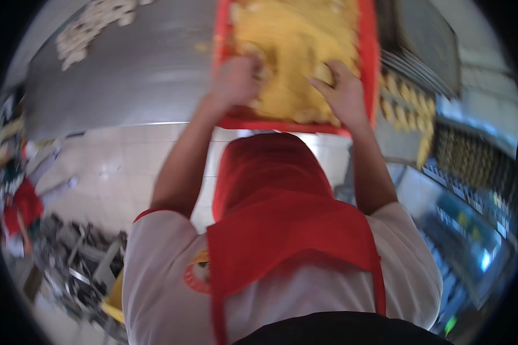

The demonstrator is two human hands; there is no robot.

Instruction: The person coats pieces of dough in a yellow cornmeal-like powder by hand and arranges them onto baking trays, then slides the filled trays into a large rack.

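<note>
A: What has each hand got hold of?

B: The right hand (347, 96) is half curled, thumb and fingers around a pale dough piece (323, 73). The left hand (235, 80) is bent inward at the other side, but it's blurred, so I can't tell how far open it is or whether it has hold of anything

A: And where is that piece?

B: In the red tray (372, 63), toward its right side, against a bed of yellow crumbs (296, 29)

A: How would you handle it well?

B: I'd pinch lightly, since it looks soft, and roll it so crumbs reach every side. I'd work each hand on its own half and keep the crumbs inside the rim

A: Anything in the way?

B: The right wrist is close to the tray's side wall, and dark pans (429, 40) stand just beyond that wall, so elbow room looks tight there. The red apron (288, 241) hangs near the tray's near edge

A: What else is around?

B: A steel table (138, 75) on the left, with pale strips (92, 29) at its far end; yellow pieces (406, 100) in rows on the right; another person (26, 207) well apart, far left
</note>
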